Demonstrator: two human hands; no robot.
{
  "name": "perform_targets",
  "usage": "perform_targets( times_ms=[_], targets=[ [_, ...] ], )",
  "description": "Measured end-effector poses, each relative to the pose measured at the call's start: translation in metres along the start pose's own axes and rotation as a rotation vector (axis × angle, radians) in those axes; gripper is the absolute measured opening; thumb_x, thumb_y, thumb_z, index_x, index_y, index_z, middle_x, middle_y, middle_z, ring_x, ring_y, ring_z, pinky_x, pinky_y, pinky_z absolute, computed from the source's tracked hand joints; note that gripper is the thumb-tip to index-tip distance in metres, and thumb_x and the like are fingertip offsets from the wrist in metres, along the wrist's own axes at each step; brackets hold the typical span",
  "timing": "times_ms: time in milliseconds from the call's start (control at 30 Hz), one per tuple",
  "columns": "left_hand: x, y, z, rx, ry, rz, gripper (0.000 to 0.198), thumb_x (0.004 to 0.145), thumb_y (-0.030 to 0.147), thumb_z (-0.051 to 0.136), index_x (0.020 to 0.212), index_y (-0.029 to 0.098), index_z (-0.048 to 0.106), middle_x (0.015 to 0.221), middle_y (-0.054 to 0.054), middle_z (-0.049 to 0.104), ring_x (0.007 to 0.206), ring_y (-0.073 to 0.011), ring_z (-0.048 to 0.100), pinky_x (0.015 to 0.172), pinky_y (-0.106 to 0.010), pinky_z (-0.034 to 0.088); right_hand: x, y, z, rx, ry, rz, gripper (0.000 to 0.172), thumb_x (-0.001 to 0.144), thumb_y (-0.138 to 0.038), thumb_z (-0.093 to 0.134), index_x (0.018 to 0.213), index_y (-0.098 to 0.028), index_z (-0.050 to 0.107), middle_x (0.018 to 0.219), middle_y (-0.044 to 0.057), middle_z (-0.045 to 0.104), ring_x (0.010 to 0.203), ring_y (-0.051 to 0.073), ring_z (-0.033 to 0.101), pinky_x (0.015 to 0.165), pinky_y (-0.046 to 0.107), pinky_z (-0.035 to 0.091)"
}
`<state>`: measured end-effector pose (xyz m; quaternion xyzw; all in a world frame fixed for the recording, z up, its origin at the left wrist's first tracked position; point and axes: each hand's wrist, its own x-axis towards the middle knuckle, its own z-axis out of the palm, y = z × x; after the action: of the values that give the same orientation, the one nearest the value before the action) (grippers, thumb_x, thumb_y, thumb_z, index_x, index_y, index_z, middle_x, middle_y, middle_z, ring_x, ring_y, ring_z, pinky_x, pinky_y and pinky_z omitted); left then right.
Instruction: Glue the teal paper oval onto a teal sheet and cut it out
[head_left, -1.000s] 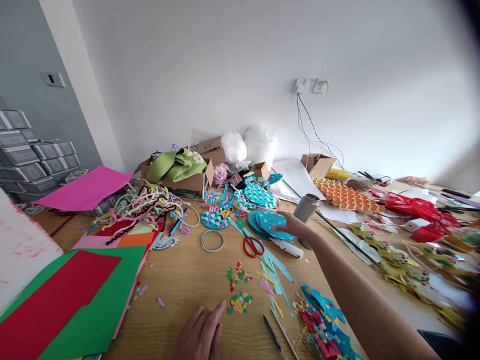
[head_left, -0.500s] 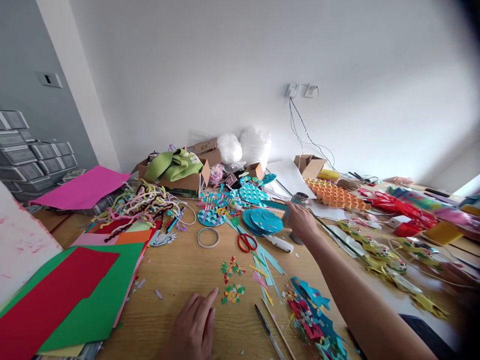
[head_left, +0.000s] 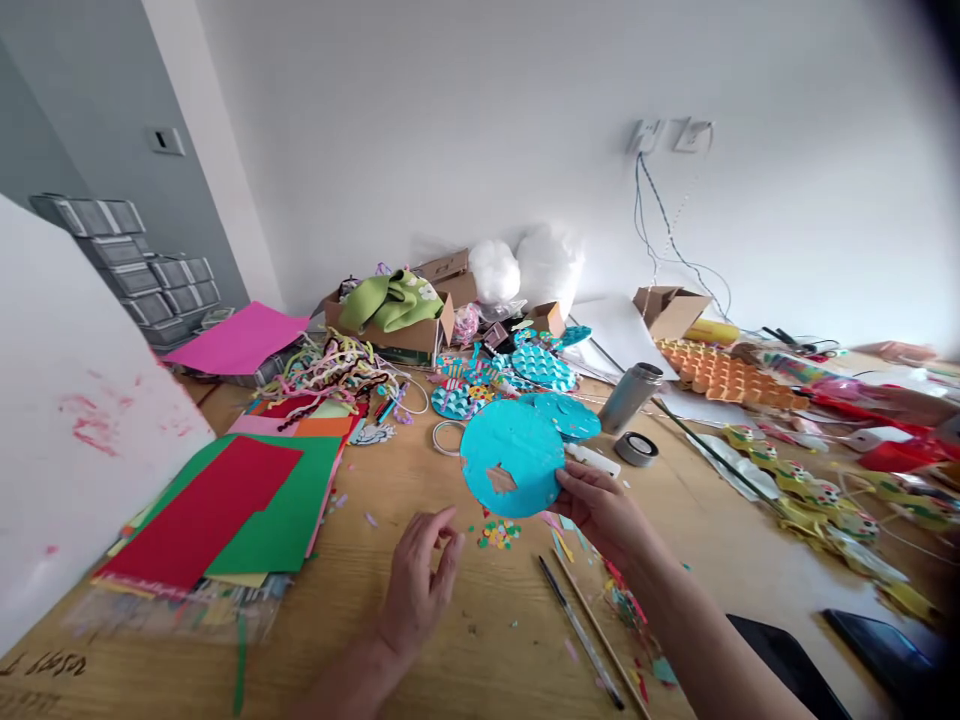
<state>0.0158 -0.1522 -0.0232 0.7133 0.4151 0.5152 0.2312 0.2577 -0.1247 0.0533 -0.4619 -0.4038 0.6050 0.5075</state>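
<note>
A round blue paper disc point(head_left: 517, 430) with a small brown bare patch near its lower edge is in my right hand point(head_left: 604, 508), pinched at its right side above the table. My left hand point(head_left: 421, 575) hovers just left of and below the disc, fingers loosely curled and apart, with nothing in them. Beside it lies a small heap of coloured paper bits point(head_left: 499, 535). Partly covered by the disc, a stack of more blue discs point(head_left: 576, 418) rests behind, near a white bottle point(head_left: 596, 461). The red scissors are hidden.
A metal flask point(head_left: 628, 400) stands behind a round black-and-grey lid point(head_left: 637, 450). A pen point(head_left: 577, 630) and thin stick point(head_left: 600, 635) lie in front. Coloured paper sheets point(head_left: 277, 530) are at left, pipe cleaners point(head_left: 330, 378) behind them, an orange egg tray point(head_left: 727, 375) at right.
My right hand has come back from beside the flask and now holds a blue disc. My left hand has risen slightly. The view has turned left.
</note>
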Motion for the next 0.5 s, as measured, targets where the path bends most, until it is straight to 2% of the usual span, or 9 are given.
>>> perform_targets(
  times_ms=[133, 200, 267, 367, 433, 500],
  targets=[
    [0.005, 0.003, -0.004, -0.210, 0.062, -0.268, 0.031, 0.091, 0.039, 0.049, 0.108, 0.017, 0.062, 0.093, -0.008, 0.067, 0.082, -0.0177, 0.062, 0.073, -0.028, 0.049, -0.014, 0.006, 0.017, 0.013, -0.036, 0.041, 0.030, 0.066, -0.044, 0.079, 0.075, -0.018, 0.068, 0.073, 0.005, 0.071, 0.066, 0.018, 0.066, 0.070, 0.035, 0.056],
    [0.009, 0.004, -0.007, -0.343, 0.093, -0.356, 0.034, 0.090, 0.045, 0.049, 0.099, 0.017, 0.064, 0.084, -0.006, 0.066, 0.076, -0.0168, 0.059, 0.068, -0.026, 0.046, -0.020, 0.012, 0.023, 0.004, -0.047, 0.043, 0.030, 0.067, -0.045, 0.078, 0.075, -0.018, 0.068, 0.073, 0.004, 0.070, 0.066, 0.018, 0.066, 0.071, 0.035, 0.056],
    [0.013, 0.004, -0.009, -0.430, 0.111, -0.400, 0.036, 0.087, 0.051, 0.051, 0.080, 0.018, 0.063, 0.067, -0.001, 0.059, 0.063, -0.0142, 0.052, 0.059, -0.024, 0.041, -0.025, 0.020, 0.030, -0.005, -0.055, 0.039, 0.030, 0.069, -0.046, 0.077, 0.076, -0.018, 0.068, 0.073, 0.004, 0.070, 0.068, 0.019, 0.066, 0.071, 0.037, 0.056],
    [0.015, 0.000, -0.008, -0.509, 0.113, -0.463, 0.042, 0.080, 0.053, 0.060, 0.058, 0.019, 0.050, 0.053, 0.004, 0.043, 0.052, -0.0101, 0.038, 0.051, -0.022, 0.031, -0.031, 0.036, 0.039, 0.006, -0.039, 0.020, 0.031, 0.069, -0.048, 0.076, 0.077, -0.018, 0.069, 0.074, 0.004, 0.070, 0.070, 0.020, 0.066, 0.072, 0.038, 0.056],
    [0.015, -0.004, -0.005, -0.605, 0.107, -0.530, 0.045, 0.076, 0.052, 0.065, 0.054, 0.018, 0.045, 0.050, 0.006, 0.040, 0.050, -0.0089, 0.036, 0.050, -0.022, 0.029, -0.033, 0.047, 0.045, 0.016, -0.003, -0.007, 0.032, 0.070, -0.048, 0.075, 0.081, -0.019, 0.070, 0.077, 0.005, 0.071, 0.070, 0.021, 0.065, 0.071, 0.037, 0.056],
    [0.015, -0.007, -0.003, -0.744, 0.055, -0.605, 0.043, 0.075, 0.051, 0.068, 0.054, 0.018, 0.049, 0.050, 0.005, 0.045, 0.050, -0.0093, 0.040, 0.051, -0.023, 0.031, -0.034, 0.057, 0.051, 0.014, 0.012, -0.047, 0.032, 0.071, -0.048, 0.074, 0.088, -0.021, 0.070, 0.083, 0.005, 0.072, 0.074, 0.022, 0.066, 0.072, 0.038, 0.055]
  ],
)
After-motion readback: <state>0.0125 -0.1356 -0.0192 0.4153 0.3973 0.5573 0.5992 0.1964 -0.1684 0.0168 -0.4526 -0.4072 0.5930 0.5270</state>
